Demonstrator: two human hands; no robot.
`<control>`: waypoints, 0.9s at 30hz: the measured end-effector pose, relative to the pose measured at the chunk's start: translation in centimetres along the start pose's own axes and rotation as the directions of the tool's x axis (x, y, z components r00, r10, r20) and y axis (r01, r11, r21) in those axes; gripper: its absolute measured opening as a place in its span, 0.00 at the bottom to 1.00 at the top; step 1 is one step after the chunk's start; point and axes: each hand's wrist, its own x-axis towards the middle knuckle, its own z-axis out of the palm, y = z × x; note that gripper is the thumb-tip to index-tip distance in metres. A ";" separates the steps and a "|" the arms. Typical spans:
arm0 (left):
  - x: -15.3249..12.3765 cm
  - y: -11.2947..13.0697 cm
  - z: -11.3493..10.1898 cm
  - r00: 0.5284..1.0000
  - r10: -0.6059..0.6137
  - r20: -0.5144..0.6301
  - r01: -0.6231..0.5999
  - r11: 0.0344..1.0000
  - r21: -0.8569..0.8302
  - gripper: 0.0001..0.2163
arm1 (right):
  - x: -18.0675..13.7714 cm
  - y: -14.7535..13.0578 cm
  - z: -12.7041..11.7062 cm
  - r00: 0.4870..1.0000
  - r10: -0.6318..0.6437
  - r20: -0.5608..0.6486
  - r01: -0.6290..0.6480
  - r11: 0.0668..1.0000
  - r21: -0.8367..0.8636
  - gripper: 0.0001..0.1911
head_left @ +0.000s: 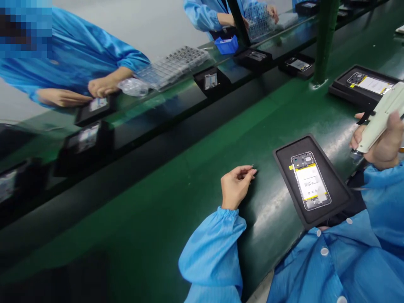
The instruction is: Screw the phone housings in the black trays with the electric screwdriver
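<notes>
My left hand point(235, 187) hovers over the green bench, thumb and fingers pinched together. Something tiny may be at the fingertips, too small to name. At the right edge my right hand point(383, 147) is wrapped round a pale green electric screwdriver point(383, 113), its tip end pointing down and left. Between my hands lies a black tray point(285, 185) near the bench's front edge. In it rests an opened phone point(312, 181) with a white battery, yellow strips and a small yellow tab at its left side.
More black trays with opened phones stand at the right point(356, 94) and along the dark line across the bench. A green post point(325, 46) rises behind. Opposite, two people in blue work near clear plastic trays point(176, 67) and a blue bin point(226, 45).
</notes>
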 end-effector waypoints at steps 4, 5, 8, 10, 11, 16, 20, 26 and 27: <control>-0.1 -0.1 0.2 0.999 0.029 -0.017 -0.030 0.997 -0.075 0.19 | -2.2 -3.1 2.3 0.982 -0.024 0.187 0.004 0.994 0.108 0.32; -0.1 0.0 0.2 0.999 0.039 -0.020 -0.041 0.996 -0.084 0.19 | -2.7 -3.4 3.1 0.979 -0.049 0.200 0.021 0.990 0.143 0.28; -0.1 -0.1 0.5 0.996 0.076 -0.037 -0.080 0.992 -0.101 0.19 | -3.9 -3.7 5.6 0.978 -0.105 0.181 0.066 0.975 0.212 0.18; -0.1 -0.3 0.7 0.993 0.098 -0.059 -0.103 0.989 -0.108 0.18 | -4.3 -3.4 6.9 0.979 -0.119 0.166 0.079 0.969 0.233 0.16; 0.0 -0.4 0.8 0.992 0.105 -0.072 -0.113 0.987 -0.111 0.18 | -4.4 -3.3 7.3 0.979 -0.121 0.164 0.080 0.968 0.239 0.15; -0.1 -0.9 0.5 0.985 0.122 -0.121 -0.137 0.982 -0.130 0.19 | -5.3 -2.5 8.0 0.963 -0.164 0.213 0.118 0.970 0.212 0.13; -1.9 0.5 0.8 0.976 0.153 -0.156 -0.174 0.976 -0.131 0.18 | -6.3 -2.4 7.8 0.949 -0.200 0.245 0.167 0.975 0.149 0.14; -5.9 4.9 4.8 0.916 0.401 0.023 -0.383 0.890 -0.248 0.12 | -7.3 -2.3 10.2 0.944 -0.176 0.279 0.159 0.984 0.082 0.16; -6.2 5.3 5.5 0.907 0.419 0.040 -0.393 0.877 -0.277 0.12 | -7.1 -2.2 10.8 0.942 -0.163 0.293 0.148 0.986 0.073 0.15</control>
